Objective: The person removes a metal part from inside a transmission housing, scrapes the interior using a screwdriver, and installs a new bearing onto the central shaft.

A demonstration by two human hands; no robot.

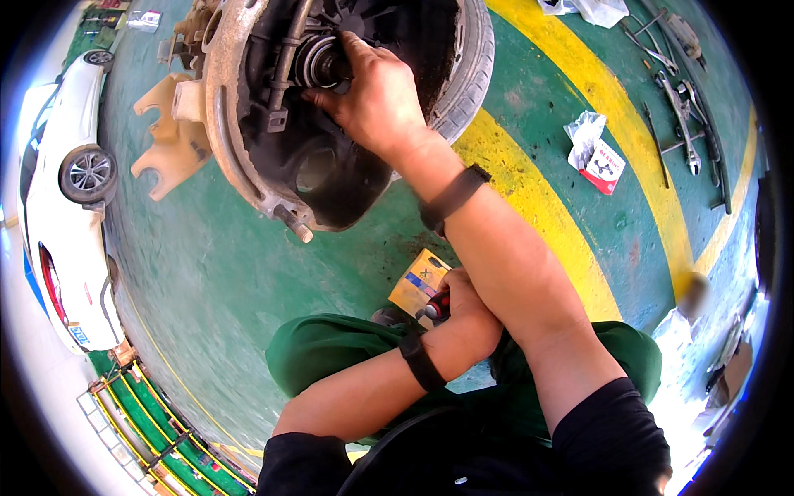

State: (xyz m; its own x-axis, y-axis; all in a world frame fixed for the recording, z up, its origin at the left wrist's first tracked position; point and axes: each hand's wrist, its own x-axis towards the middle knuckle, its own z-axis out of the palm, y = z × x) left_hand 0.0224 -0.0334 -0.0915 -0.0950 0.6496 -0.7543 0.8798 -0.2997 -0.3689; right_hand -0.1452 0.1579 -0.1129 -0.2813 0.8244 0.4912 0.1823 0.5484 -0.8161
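Note:
My right hand (382,103) reaches into the open bell housing (222,107) of a gearbox, thumb and fingers closed around a round release bearing (321,64) on the central shaft. Part of the bearing is hidden behind the fingers. Beside it a dark metal rod (289,54) runs down the inside of the housing. Lower down, beneath my right forearm, my left hand (470,316) is closed on a red-and-black handle (436,309), whose other end I cannot make out. Just beyond that hand sits a yellow box (416,279) on the floor.
A tyre (471,78) lies under the housing's right side. Tan forked brackets (174,136) stick out on its left. A small red-and-white box (604,169), plastic wrapping (585,132) and several wrenches (682,116) lie on the right. A white car (70,207) stands far left.

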